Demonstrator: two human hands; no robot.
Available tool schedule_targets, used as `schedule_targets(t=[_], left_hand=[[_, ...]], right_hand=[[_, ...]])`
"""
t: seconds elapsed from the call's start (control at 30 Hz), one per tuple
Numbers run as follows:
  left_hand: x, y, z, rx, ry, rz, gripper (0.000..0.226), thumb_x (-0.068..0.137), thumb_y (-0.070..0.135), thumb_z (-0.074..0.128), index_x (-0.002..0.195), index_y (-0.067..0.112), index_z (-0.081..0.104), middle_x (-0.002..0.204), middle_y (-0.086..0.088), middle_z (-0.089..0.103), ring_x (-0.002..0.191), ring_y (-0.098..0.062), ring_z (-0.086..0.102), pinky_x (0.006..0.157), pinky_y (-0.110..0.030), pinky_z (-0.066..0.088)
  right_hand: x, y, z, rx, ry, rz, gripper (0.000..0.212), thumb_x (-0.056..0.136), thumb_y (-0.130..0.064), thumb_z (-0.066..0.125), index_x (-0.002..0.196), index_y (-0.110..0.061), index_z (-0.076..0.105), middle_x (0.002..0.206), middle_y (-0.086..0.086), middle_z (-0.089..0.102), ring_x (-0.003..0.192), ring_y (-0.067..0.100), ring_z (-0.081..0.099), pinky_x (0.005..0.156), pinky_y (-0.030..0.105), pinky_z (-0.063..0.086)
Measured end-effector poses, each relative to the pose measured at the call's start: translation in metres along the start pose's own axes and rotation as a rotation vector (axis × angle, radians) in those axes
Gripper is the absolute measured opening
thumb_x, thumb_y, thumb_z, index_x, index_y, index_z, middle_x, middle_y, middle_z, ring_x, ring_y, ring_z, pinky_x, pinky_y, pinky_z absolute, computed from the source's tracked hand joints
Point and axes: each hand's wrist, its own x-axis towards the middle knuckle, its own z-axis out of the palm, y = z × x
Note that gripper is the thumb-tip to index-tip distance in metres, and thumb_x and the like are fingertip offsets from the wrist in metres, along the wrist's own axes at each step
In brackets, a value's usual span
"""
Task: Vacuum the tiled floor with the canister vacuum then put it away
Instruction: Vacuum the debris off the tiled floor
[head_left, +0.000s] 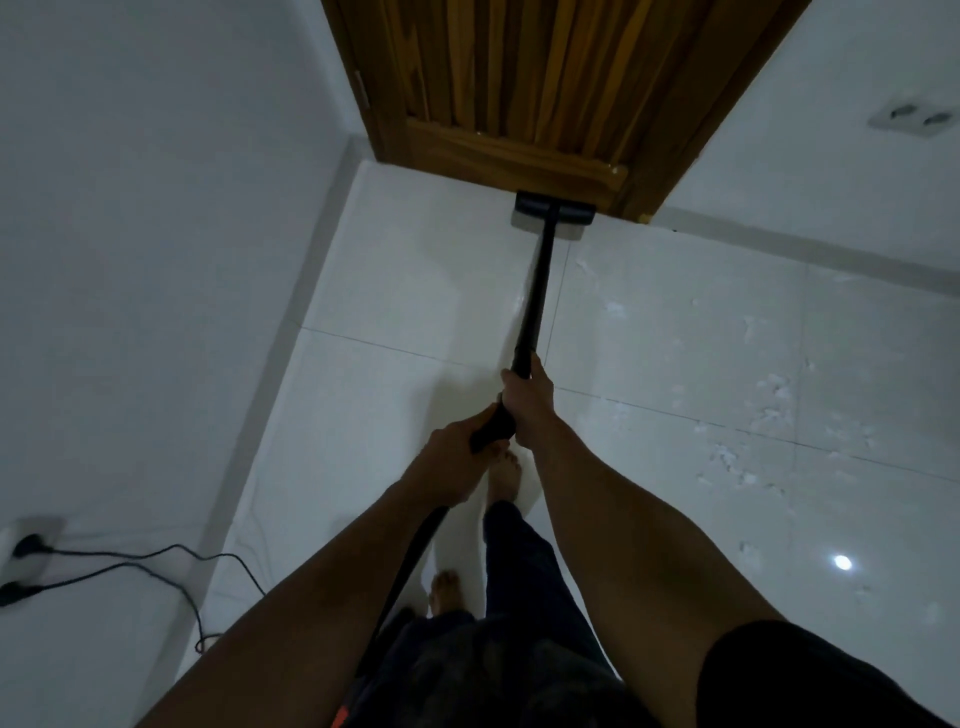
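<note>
The black vacuum wand (537, 291) runs from my hands down to its flat floor head (555, 212), which rests on the white tiled floor (415, 291) right against the foot of the wooden door. My right hand (525, 400) grips the wand higher along the tube. Behind it, my left hand (451, 457) is closed around the curved black handle (492, 428). A black hose (402, 577) drops from the handle past my left forearm toward my legs. The canister itself is hidden.
The wooden door (524, 93) and its frame stand ahead between white walls. White debris (763, 410) is scattered over tiles to the right. A wall socket (28, 545) at lower left holds plugs with black cords (171, 556) trailing over the floor. My bare feet (503, 475) stand below the hands.
</note>
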Motion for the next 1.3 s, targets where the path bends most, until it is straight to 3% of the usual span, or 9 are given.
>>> schedule_targets(t=[0.23, 0.37, 0.6, 0.77, 0.83, 0.9, 1.03, 1.17, 1.3], left_hand=[[-0.121, -0.059, 0.05, 0.022, -0.015, 0.046, 0.046, 0.102, 0.04, 0.052, 0.146, 0.047, 0.039, 0.075, 0.01, 0.063, 0.043, 0.002, 0.053, 0.043, -0.015, 0.043], [-0.184, -0.104, 0.088, 0.055, -0.029, 0.039, 0.047, 0.101, 0.039, 0.053, 0.146, 0.045, 0.042, 0.102, 0.0, 0.072, 0.059, 0.001, 0.054, 0.064, -0.026, 0.051], [-0.265, -0.155, 0.158, 0.051, -0.042, 0.078, 0.041, 0.1, 0.034, 0.056, 0.141, 0.037, 0.051, 0.099, 0.001, 0.073, 0.082, -0.015, 0.069, 0.082, -0.035, 0.058], [-0.343, -0.198, 0.222, -0.005, -0.049, 0.178, 0.042, 0.1, 0.034, 0.058, 0.141, 0.04, 0.05, 0.079, 0.011, 0.069, 0.057, 0.005, 0.059, 0.061, -0.016, 0.049], [-0.375, -0.214, 0.25, -0.006, -0.044, 0.196, 0.045, 0.099, 0.038, 0.058, 0.142, 0.044, 0.048, 0.087, 0.0, 0.072, 0.067, -0.006, 0.064, 0.067, -0.022, 0.053], [-0.404, -0.235, 0.277, 0.014, -0.048, 0.18, 0.043, 0.096, 0.047, 0.056, 0.139, 0.05, 0.048, 0.098, -0.008, 0.073, 0.08, -0.02, 0.068, 0.078, -0.039, 0.058], [-0.475, -0.268, 0.325, -0.015, -0.101, 0.16, 0.039, 0.098, 0.043, 0.058, 0.137, 0.036, 0.057, 0.089, -0.009, 0.074, 0.067, -0.014, 0.065, 0.078, -0.047, 0.056], [-0.535, -0.294, 0.35, -0.032, -0.128, 0.116, 0.033, 0.099, 0.04, 0.058, 0.131, 0.04, 0.059, 0.074, -0.001, 0.065, 0.061, -0.016, 0.059, 0.061, -0.04, 0.057], [-0.601, -0.318, 0.371, -0.052, -0.166, 0.045, 0.036, 0.099, 0.034, 0.058, 0.13, 0.051, 0.051, 0.061, 0.011, 0.058, 0.061, -0.017, 0.053, 0.048, -0.029, 0.047]], right_hand=[[-0.111, 0.088, -0.023, -0.003, -0.022, -0.058, 0.068, 0.093, -0.017, 0.057, 0.154, -0.033, 0.033, 0.102, 0.009, 0.062, 0.079, 0.023, 0.06, 0.069, 0.035, 0.054], [-0.181, 0.149, -0.044, -0.009, -0.031, -0.054, 0.068, 0.095, -0.019, 0.057, 0.155, -0.033, 0.031, 0.105, 0.009, 0.063, 0.078, 0.022, 0.06, 0.069, 0.034, 0.055], [-0.25, 0.241, -0.08, -0.082, 0.008, -0.055, 0.066, 0.095, -0.021, 0.056, 0.154, -0.037, 0.032, 0.116, 0.013, 0.066, 0.081, 0.025, 0.063, 0.081, 0.044, 0.059], [-0.315, 0.316, -0.119, -0.148, -0.008, -0.086, 0.066, 0.096, -0.02, 0.055, 0.156, -0.034, 0.031, 0.12, 0.011, 0.065, 0.084, 0.024, 0.062, 0.075, 0.037, 0.056], [-0.345, 0.347, -0.136, -0.184, -0.02, -0.108, 0.066, 0.098, -0.02, 0.054, 0.157, -0.032, 0.029, 0.124, 0.009, 0.063, 0.088, 0.024, 0.062, 0.074, 0.034, 0.054], [-0.377, 0.375, -0.152, -0.199, -0.031, -0.111, 0.065, 0.098, -0.02, 0.054, 0.157, -0.03, 0.028, 0.125, 0.007, 0.061, 0.087, 0.022, 0.062, 0.074, 0.033, 0.053], [-0.442, 0.44, -0.183, -0.184, -0.025, -0.065, 0.065, 0.098, -0.02, 0.052, 0.157, -0.03, 0.027, 0.127, 0.007, 0.061, 0.09, 0.022, 0.063, 0.079, 0.034, 0.054], [-0.483, 0.504, -0.194, -0.153, -0.002, -0.021, 0.067, 0.095, -0.022, 0.054, 0.156, -0.031, 0.028, 0.118, 0.008, 0.065, 0.084, 0.023, 0.064, 0.076, 0.036, 0.057], [-0.519, 0.576, -0.196, -0.132, 0.027, 0.019, 0.072, 0.091, -0.029, 0.056, 0.156, -0.035, 0.025, 0.125, 0.011, 0.064, 0.101, 0.032, 0.066, 0.089, 0.046, 0.057]])
